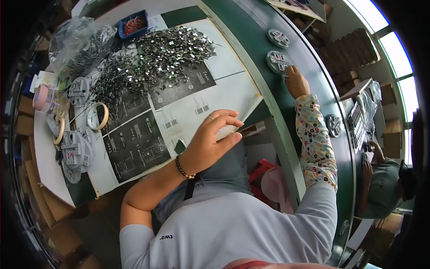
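Note:
My right hand [297, 83] reaches onto the green conveyor belt, its fingers closed at the near edge of a round grey disc [277, 61] with white, dark and red parts on its face. The fingertips are partly hidden. A second such disc [279, 38] lies farther along the belt. My left hand [208, 139] hovers over the near edge of the paper-covered table [233, 92], fingers curved, thumb apart, nothing visible in it. Beyond it spreads a large heap of small shiny metal pieces [174, 49].
A blue tray of small red parts [133, 25] stands behind the heap, beside a clear plastic bag [80, 42]. Tape rolls [97, 116] and stacked grey discs [74, 150] lie at left. Another disc [333, 125] is beyond my right forearm. A co-worker [383, 186] sits across the belt.

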Demonstrator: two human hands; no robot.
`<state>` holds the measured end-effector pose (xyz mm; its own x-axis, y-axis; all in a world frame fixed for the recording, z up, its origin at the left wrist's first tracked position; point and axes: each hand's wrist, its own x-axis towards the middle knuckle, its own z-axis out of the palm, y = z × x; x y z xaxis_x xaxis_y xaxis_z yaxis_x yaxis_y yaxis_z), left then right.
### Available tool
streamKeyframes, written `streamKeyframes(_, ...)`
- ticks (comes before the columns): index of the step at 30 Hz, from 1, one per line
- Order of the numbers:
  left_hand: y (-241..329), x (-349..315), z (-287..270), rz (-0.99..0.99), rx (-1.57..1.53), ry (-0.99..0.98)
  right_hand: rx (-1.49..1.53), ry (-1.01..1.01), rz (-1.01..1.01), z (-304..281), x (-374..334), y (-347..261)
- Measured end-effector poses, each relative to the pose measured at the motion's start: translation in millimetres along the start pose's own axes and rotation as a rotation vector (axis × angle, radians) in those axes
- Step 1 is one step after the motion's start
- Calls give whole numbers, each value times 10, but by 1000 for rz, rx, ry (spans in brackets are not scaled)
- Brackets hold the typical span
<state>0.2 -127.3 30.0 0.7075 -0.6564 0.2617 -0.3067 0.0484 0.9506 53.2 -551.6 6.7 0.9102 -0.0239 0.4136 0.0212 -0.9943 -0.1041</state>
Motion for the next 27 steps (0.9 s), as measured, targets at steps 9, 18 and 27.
streamKeyframes(9, -45, 296, 77, -163, -595, 591, 501, -83, -407, -674, -275, -2262)
streamKeyframes(18, 701, -1849, -2775, 57, -151, 1419, 998, -40, 60, 100, 188, -597)
streamKeyframes(27, -358, -3734, -3610, -885, 1058, 1302, -175, 144, 96, 826, 1049, 1380)
